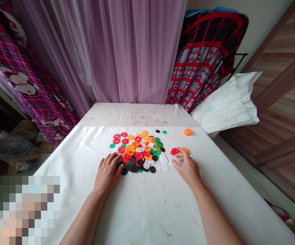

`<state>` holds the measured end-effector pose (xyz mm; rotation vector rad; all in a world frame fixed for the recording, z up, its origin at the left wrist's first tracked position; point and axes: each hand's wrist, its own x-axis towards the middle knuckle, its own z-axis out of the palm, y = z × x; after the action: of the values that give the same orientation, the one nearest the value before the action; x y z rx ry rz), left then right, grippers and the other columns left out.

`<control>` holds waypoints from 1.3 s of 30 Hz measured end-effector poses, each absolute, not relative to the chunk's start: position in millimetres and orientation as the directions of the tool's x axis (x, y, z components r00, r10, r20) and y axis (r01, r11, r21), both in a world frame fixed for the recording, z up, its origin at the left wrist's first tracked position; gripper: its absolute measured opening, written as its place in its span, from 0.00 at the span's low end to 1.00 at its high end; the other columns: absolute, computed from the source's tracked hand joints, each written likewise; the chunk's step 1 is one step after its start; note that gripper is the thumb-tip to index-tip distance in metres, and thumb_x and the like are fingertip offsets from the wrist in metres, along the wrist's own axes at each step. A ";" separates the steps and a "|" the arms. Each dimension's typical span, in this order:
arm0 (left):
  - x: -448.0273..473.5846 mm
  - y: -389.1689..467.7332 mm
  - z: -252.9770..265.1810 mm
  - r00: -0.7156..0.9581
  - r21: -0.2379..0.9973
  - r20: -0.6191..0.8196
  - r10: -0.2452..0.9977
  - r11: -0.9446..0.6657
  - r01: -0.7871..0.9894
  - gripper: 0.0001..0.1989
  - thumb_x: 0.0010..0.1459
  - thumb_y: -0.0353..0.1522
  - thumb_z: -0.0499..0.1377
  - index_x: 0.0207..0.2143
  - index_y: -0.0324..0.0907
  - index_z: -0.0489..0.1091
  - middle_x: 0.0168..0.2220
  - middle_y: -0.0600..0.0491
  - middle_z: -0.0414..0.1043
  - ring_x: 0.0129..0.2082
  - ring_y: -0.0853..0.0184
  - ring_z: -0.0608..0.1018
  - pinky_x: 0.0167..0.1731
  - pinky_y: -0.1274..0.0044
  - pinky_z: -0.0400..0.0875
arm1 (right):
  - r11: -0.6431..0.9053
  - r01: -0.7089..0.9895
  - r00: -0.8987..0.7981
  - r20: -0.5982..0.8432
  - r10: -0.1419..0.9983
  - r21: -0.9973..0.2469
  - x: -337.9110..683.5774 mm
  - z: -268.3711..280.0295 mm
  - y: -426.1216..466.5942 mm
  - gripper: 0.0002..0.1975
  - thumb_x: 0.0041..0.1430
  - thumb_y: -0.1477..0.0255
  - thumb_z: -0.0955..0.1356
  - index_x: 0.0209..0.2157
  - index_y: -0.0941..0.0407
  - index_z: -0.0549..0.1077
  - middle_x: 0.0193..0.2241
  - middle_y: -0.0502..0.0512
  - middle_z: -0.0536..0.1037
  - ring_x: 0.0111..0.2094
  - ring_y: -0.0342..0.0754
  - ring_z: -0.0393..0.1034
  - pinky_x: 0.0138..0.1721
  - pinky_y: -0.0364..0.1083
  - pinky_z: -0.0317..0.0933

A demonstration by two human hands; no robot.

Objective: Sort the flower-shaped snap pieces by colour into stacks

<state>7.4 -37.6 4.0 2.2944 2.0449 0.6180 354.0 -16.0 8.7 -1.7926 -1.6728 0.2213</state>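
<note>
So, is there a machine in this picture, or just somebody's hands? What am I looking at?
There's no machine: these are a person's two bare hands, seen by one head-worn camera looking forward and down. On the white-covered table lies a pile of notched plastic discs in red, orange, white, green and black, with an orange cluster off to the right. The left hand rests at the pile's left edge. The right hand is beside a red piece; whether its fingers hold anything is hard to tell.
</note>
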 end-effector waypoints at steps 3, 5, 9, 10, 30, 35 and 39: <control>7.5 -37.5 4.9 0.069 0.260 0.269 0.961 -0.141 0.955 0.22 0.65 0.43 0.50 0.57 0.46 0.69 0.62 0.47 0.68 0.63 0.54 0.67 0.61 0.56 0.60 | -0.014 0.792 0.209 0.251 0.945 -0.610 373.3 6.0 -18.2 0.30 0.50 0.64 0.67 0.56 0.53 0.64 0.38 0.52 0.79 0.28 0.46 0.71 0.31 0.46 0.64; 7.7 -37.7 5.6 0.071 0.259 0.260 0.963 -0.140 0.956 0.22 0.65 0.43 0.50 0.57 0.46 0.69 0.62 0.47 0.67 0.63 0.54 0.66 0.62 0.56 0.60 | -0.013 0.791 0.197 0.236 0.952 -0.612 376.5 3.8 -19.3 0.30 0.50 0.65 0.67 0.56 0.52 0.64 0.37 0.51 0.79 0.27 0.45 0.71 0.30 0.45 0.64; 7.9 -38.0 6.2 0.073 0.258 0.262 0.962 -0.143 0.955 0.23 0.65 0.43 0.49 0.57 0.46 0.68 0.62 0.47 0.67 0.64 0.54 0.66 0.62 0.56 0.60 | 0.021 0.814 0.149 0.244 0.958 -0.580 366.9 0.9 -19.8 0.29 0.51 0.66 0.67 0.56 0.50 0.65 0.36 0.49 0.80 0.29 0.46 0.72 0.32 0.45 0.64; 7.9 -38.0 6.3 0.072 0.258 0.261 0.963 -0.142 0.956 0.23 0.65 0.43 0.49 0.57 0.46 0.68 0.62 0.47 0.67 0.64 0.54 0.66 0.62 0.56 0.60 | 0.027 0.818 0.136 0.240 0.961 -0.574 363.9 0.6 -19.7 0.29 0.51 0.66 0.67 0.56 0.50 0.65 0.36 0.49 0.80 0.30 0.46 0.73 0.32 0.45 0.63; 8.9 -38.5 7.8 0.072 0.258 0.232 0.970 -0.132 0.957 0.23 0.65 0.42 0.49 0.58 0.46 0.68 0.63 0.47 0.66 0.64 0.53 0.65 0.62 0.55 0.59 | 0.152 0.903 0.010 0.372 0.928 -0.402 359.8 -4.5 -19.8 0.22 0.51 0.68 0.67 0.50 0.51 0.71 0.39 0.52 0.80 0.31 0.47 0.73 0.31 0.45 0.64; 8.5 -38.6 5.6 0.075 0.257 0.259 0.963 -0.143 0.956 0.22 0.65 0.42 0.50 0.57 0.46 0.69 0.62 0.46 0.66 0.64 0.53 0.66 0.62 0.55 0.60 | 0.224 0.918 -0.062 0.440 0.896 -0.327 347.2 12.4 -27.8 0.04 0.55 0.68 0.67 0.32 0.52 0.73 0.34 0.51 0.79 0.32 0.46 0.72 0.33 0.44 0.61; 7.7 -38.7 3.5 0.075 0.253 0.280 0.957 -0.149 0.956 0.22 0.65 0.43 0.50 0.57 0.47 0.69 0.62 0.47 0.67 0.63 0.54 0.67 0.61 0.56 0.60 | 0.272 0.897 -0.168 0.300 0.939 -0.348 332.1 19.2 -36.2 0.02 0.52 0.70 0.69 0.29 0.52 0.71 0.30 0.48 0.77 0.30 0.45 0.71 0.32 0.43 0.59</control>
<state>7.7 -38.7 3.5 2.3011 2.0476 0.6026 332.1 -36.2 19.2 -1.6536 -2.0968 0.1244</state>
